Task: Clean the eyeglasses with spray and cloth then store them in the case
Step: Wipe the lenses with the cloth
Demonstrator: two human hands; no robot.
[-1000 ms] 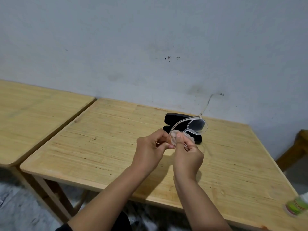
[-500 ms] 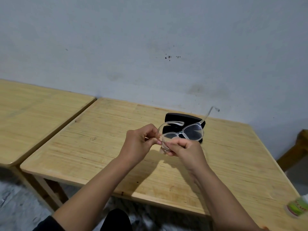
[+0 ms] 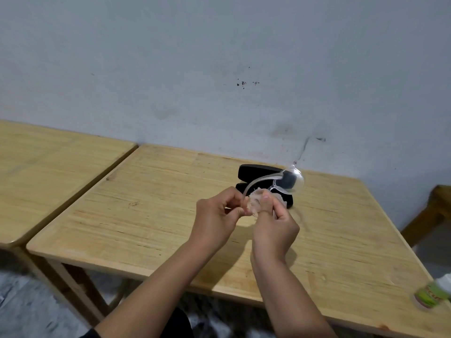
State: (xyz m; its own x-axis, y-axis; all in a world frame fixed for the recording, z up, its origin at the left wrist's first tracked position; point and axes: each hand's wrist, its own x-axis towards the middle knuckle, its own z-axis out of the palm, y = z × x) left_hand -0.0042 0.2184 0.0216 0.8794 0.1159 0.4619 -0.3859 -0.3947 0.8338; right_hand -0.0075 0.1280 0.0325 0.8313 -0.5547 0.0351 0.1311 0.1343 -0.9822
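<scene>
While cloth-wrapped, eyeglasses (image 3: 290,180) between hands.

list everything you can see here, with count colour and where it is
clear plastic-framed eyeglasses: one, transparent, held up over the table in both hands
small crumpled cleaning cloth: one, pale pinkish, pinched over one lens
hard black eyeglasses case: one, black, open, far side of the table behind the glasses
green-labelled spray bottle: one, green and white, lying at the table's right edge, blurred
light wooden table: two, tan, side by side against the wall
grey-white wall: one, scuffed, behind
left hand: one, holding the frame
right hand: one, fingers on the cloth
</scene>
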